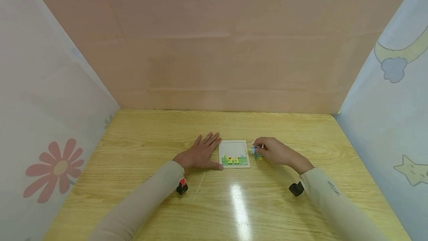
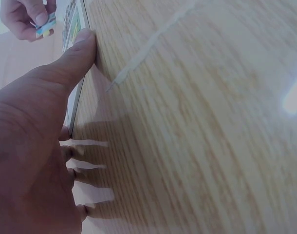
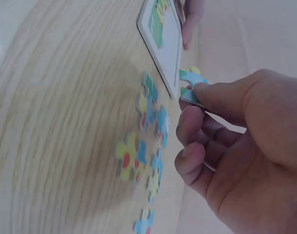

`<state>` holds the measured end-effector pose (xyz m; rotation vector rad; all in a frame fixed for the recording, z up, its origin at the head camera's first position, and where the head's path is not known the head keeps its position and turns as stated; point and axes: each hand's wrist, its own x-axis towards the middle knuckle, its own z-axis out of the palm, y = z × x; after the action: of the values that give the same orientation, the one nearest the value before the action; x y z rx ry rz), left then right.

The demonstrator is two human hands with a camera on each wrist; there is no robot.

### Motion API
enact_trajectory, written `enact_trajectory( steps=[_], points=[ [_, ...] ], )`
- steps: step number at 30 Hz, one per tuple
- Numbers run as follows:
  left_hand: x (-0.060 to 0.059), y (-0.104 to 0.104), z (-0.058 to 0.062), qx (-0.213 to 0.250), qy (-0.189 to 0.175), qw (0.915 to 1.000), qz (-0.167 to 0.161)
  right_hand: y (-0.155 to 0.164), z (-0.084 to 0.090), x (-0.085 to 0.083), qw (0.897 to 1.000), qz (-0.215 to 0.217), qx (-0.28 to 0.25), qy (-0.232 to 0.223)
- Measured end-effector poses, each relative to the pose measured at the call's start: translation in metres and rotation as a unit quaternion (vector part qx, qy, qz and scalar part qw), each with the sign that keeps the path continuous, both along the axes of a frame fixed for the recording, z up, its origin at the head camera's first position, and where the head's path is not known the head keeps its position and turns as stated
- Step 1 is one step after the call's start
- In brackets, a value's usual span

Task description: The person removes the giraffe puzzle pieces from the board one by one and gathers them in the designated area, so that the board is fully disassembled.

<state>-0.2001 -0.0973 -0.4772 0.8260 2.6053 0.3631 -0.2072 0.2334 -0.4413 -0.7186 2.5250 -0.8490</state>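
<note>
A white-framed puzzle board (image 1: 233, 148) lies on the table, with joined green and yellow pieces along its near edge and bare white above them. My left hand (image 1: 202, 154) rests flat with spread fingers at the board's left side; its thumb touches the near left corner. Between thumb and fingers my right hand (image 3: 236, 126) pinches a light blue and green puzzle piece (image 3: 191, 85), raised above the table just right of the board. Below that hand, several loose puzzle pieces (image 3: 126, 158) in yellow, blue and red lie on the wood.
The wooden table (image 1: 150, 129) meets a brown backdrop (image 1: 214, 66) at its far edge. Patterned cloth walls (image 1: 40, 103) stand on both sides. Black wrist devices (image 1: 296, 188) sit under both forearms. A pale scratch-like line (image 2: 153, 44) marks the wood near the left hand.
</note>
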Motion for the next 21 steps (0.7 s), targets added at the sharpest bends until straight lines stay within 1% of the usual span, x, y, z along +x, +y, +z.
enact_trajectory(
  steps=[4,12,18,21],
  points=[
    [0.001,0.000,0.000,0.002,0.002,1.0000,-0.001,0.011,0.002,0.000,1.000,-0.012,-0.008,-0.011],
    [0.002,0.000,0.002,-0.003,0.001,1.0000,-0.002,0.028,0.003,0.001,1.000,-0.026,-0.011,-0.002],
    [0.000,0.000,0.000,-0.011,0.005,0.9999,-0.003,0.039,0.001,0.002,0.999,-0.032,-0.015,0.009],
    [0.000,0.000,0.000,-0.011,0.005,0.9999,-0.001,0.044,0.001,0.002,0.999,-0.038,-0.013,0.022]
  ],
)
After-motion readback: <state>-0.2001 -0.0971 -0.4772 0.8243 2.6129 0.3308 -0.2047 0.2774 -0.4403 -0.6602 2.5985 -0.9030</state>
